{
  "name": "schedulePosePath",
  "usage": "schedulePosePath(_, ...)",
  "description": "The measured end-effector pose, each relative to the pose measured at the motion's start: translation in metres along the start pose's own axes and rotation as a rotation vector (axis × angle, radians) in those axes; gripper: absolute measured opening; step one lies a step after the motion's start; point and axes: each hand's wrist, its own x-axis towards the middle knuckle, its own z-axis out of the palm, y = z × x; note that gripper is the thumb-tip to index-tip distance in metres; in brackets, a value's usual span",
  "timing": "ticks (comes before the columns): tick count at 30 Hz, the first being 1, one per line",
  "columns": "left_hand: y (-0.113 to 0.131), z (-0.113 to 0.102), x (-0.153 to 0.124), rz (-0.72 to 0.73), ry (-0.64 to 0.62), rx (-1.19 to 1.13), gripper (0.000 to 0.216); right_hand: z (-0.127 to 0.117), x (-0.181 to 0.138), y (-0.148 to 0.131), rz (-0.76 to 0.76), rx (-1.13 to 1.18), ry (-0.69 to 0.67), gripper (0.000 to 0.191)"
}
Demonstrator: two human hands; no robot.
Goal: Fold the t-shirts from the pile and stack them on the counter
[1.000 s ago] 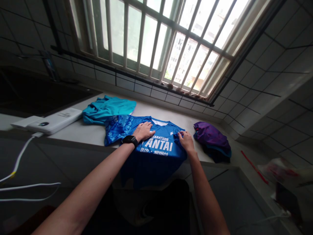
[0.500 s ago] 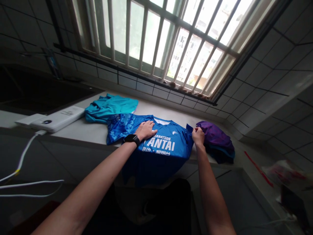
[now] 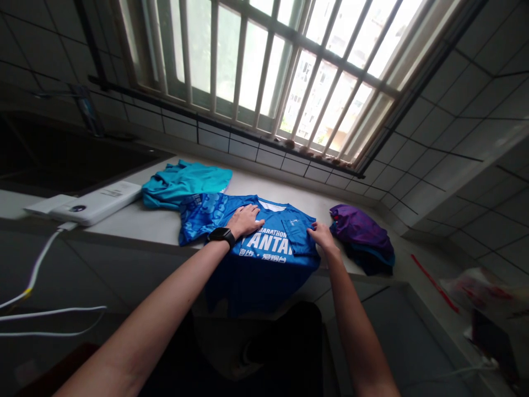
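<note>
Arms (image 3: 161, 309) angled forward, converging. Left hand (image 3: 244, 221) open, palm down on the blue shirt (image 3: 264, 281); right hand (image 3: 323, 237) pinches its edge near the folded-in sleeve (image 3: 300, 236).

In the middle, the running shirt (image 3: 264, 275) is showing royal blue, with white block letters and Chinese characters crossing its chest; the sleeve (image 3: 202, 218) at left is bearing a swirling pattern in lighter blue. Farther left, a crumpled garment (image 3: 188, 184) is showing bright turquoise. At right, a clothing bundle (image 3: 361, 229) is pairing purple on top with dark blue and near-black below. The power bank (image 3: 101, 204) and charging cable (image 3: 40, 262) are looking white, the cable carrying a yellow band (image 3: 27, 293). Dark lines are gridding the greyish wall tiles (image 3: 442, 135).
</note>
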Motion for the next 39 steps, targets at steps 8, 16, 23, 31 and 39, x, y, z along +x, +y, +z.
schedulePosePath(8,0.001,-0.001,0.0,0.001,-0.001,-0.011,0.061,0.002,0.015,0.011,0.127,0.021,0.063,0.044)
schedulePosePath(16,0.002,-0.003,-0.001,0.006,-0.012,-0.02,0.061,-0.004,-0.002,0.001,0.07,-0.112,0.133,0.033)
schedulePosePath(23,0.003,-0.003,-0.002,-0.005,-0.01,-0.003,0.062,-0.002,-0.011,-0.013,0.003,-0.201,-0.16,0.017)
schedulePosePath(31,0.001,-0.001,-0.001,0.008,0.005,-0.018,0.061,0.001,-0.01,0.001,0.035,-0.181,0.067,0.031)
schedulePosePath(39,0.0,-0.002,-0.002,0.019,-0.011,-0.008,0.062,-0.005,-0.002,0.006,0.162,-0.054,0.031,0.043)
